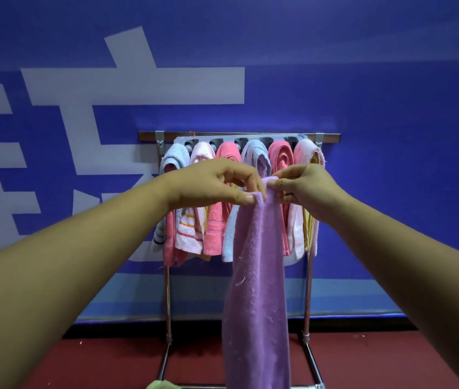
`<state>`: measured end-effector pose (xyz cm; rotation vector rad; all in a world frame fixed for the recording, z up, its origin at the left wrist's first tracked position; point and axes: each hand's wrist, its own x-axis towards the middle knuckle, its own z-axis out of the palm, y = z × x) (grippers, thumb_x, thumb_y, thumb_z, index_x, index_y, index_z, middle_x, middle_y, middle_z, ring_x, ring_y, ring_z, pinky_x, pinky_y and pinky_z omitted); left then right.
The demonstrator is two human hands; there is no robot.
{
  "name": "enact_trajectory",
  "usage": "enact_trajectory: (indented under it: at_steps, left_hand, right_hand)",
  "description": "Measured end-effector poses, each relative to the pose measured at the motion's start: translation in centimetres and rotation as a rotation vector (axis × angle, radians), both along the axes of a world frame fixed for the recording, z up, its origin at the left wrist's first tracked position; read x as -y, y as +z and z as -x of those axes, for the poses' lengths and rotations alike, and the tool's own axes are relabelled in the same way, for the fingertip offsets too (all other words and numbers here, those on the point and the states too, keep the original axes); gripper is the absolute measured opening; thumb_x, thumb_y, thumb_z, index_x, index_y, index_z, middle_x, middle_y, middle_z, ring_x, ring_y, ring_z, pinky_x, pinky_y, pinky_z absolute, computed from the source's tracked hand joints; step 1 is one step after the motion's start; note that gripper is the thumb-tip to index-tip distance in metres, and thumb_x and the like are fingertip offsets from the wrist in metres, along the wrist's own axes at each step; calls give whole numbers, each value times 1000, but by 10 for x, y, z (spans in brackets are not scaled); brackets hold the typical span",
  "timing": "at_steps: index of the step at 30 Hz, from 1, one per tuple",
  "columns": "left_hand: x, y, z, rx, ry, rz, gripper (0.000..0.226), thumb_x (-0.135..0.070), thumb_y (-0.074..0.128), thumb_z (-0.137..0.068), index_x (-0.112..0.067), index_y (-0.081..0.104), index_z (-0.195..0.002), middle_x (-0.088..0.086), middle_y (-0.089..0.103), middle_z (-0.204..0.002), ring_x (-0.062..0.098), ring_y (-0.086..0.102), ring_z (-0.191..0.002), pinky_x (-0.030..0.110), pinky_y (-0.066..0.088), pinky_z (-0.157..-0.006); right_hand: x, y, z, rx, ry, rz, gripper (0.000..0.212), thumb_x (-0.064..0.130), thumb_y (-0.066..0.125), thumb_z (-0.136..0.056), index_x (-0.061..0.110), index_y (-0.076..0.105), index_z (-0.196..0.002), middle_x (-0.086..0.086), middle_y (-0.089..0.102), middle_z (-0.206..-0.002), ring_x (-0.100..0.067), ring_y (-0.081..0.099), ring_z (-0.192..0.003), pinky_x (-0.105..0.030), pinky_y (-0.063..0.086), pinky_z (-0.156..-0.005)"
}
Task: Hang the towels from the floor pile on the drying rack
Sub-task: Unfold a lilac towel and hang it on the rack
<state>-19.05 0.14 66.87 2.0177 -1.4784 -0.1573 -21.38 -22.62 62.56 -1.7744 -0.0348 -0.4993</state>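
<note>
A long purple towel (256, 276) hangs straight down in front of the drying rack (239, 136). My left hand (214, 182) pinches its top edge from the left. My right hand (304, 185) pinches the same top edge from the right, close beside the left. Both hands are held just in front of the rack's near rail. Several towels hang on the rack behind: light blue (176, 158), pale pink (201, 154), coral pink (228, 153), another light blue (255, 154), pink (280, 155) and pale pink (306, 151). The floor pile is mostly out of view.
The rack stands on metal legs (168, 304) on a red floor (104, 360), against a blue wall with large white characters (110, 82). A bit of green cloth (162, 385) shows at the bottom edge by the rack's base.
</note>
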Motion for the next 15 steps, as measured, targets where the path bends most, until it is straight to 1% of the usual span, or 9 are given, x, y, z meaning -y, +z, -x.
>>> enact_trajectory:
  at_steps: [1,2,4,6,8,10,11,13,15]
  left_hand:
    - [3,1,3,-2,9,-17,4,-13,66,-93,-13,69,-93,8,68,-106,19,64,-105,32,52,-95]
    - [5,3,6,32,47,-40,4,-17,66,-93,-16,70,-94,5,69,-96,14,66,-94,28,54,-87]
    - [9,5,6,181,189,-82,4,-27,68,-92,-26,71,-89,-9,66,-79,3,60,-75,19,48,-71]
    - [13,4,0,310,361,-38,7,-32,69,-90,-27,71,-85,-12,63,-71,4,56,-69,19,42,-64]
    - [14,2,-5,313,430,60,9,-32,69,-89,-24,73,-86,-12,65,-73,4,58,-70,18,43,-63]
    - [15,1,-7,240,422,138,11,-30,71,-89,-20,75,-90,-7,71,-79,2,60,-71,18,48,-67]
    - [16,0,-8,195,411,178,11,-28,73,-88,-18,75,-91,-2,73,-82,3,61,-72,21,50,-70]
    - [18,0,-9,127,411,271,11,-25,77,-85,-15,73,-89,6,74,-85,7,63,-75,33,54,-78]
    - [20,1,-10,124,450,325,12,-26,78,-82,-17,73,-86,6,75,-85,9,64,-76,39,55,-82]
  right_hand:
    - [-3,2,1,-6,38,-7,14,0,75,-85,-6,71,-97,-19,69,-86,-22,65,-76,-34,61,-74]
    - [-6,4,3,-6,73,-17,12,-1,74,-85,-5,71,-95,-17,69,-82,-22,66,-74,-33,63,-73]
    - [-10,8,6,4,125,-21,9,-3,72,-86,-5,71,-94,-12,70,-77,-19,67,-70,-28,62,-68]
    - [-14,9,8,14,172,-45,11,-3,70,-87,-6,71,-98,-14,70,-80,-18,67,-71,-25,60,-68]
    - [-17,10,10,22,225,-98,14,-3,67,-89,-8,69,-103,-20,70,-88,-22,67,-76,-28,61,-73]
    - [-22,11,12,53,237,-91,12,-3,66,-91,-7,68,-102,-22,70,-90,-26,68,-80,-34,62,-79]
    - [-24,12,13,81,216,-73,10,-4,66,-90,-5,67,-101,-21,69,-86,-27,68,-77,-37,63,-78]
    - [-28,14,15,142,170,-59,11,-5,67,-90,0,61,-98,-18,66,-78,-27,66,-69,-40,62,-74]
    - [-31,16,17,169,180,-78,10,-7,65,-91,2,61,-93,-20,64,-80,-25,65,-67,-35,63,-67]
